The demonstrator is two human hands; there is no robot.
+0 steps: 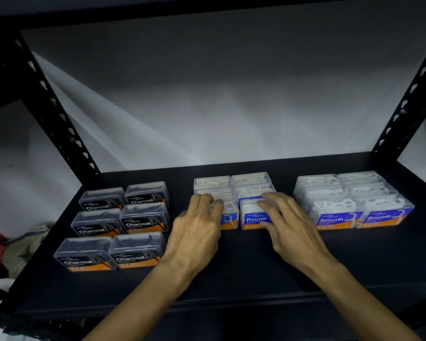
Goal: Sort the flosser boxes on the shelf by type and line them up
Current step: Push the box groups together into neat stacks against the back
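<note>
Hands: left hand [197, 227] and right hand [284, 221] rest loosely, clasping nothing, on front Round boxes [255, 217].
Groups: Charcoal boxes [135, 252] left, Smooth boxes [340, 215] right.
Risk: uneven push could skew the row.

Both forearms reach forward, left hand [197, 227] and right hand [288, 225] palm-down, fingers spread and slightly curled
</note>
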